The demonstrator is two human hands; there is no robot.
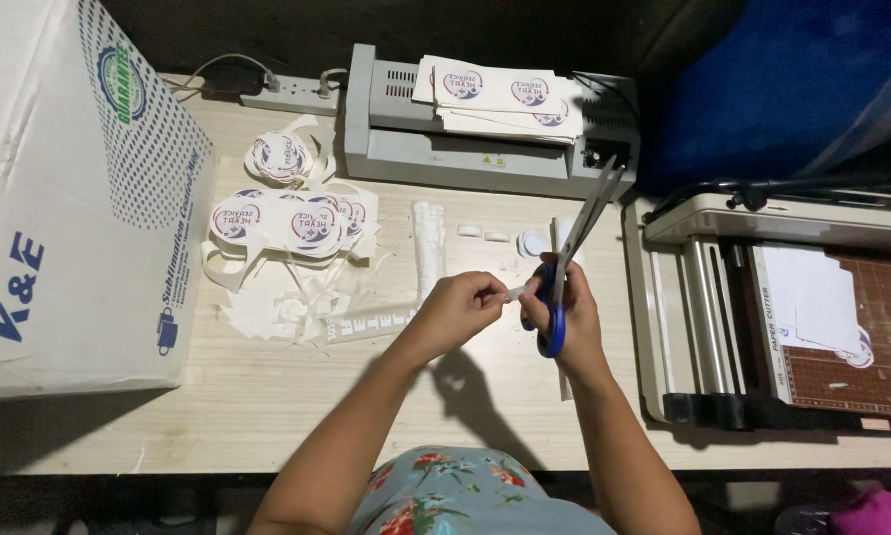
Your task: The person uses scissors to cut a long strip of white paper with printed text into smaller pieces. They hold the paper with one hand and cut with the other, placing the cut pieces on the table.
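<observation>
Both our hands meet above the pale wood-grain surface: our left hand pinches a small white paper scrap, our right hand grips blue-handled scissors, long steel blades parted. Round glossy stickers lie left among curled trimmings.

At your ten o'clock, round printed stickers lie fanned among white paper offcuts. Twelve o'clock: a grey laminator topped with printed sheets, a power strip beside it. Three o'clock: a paper cutter. Nine o'clock: a big white box.
</observation>
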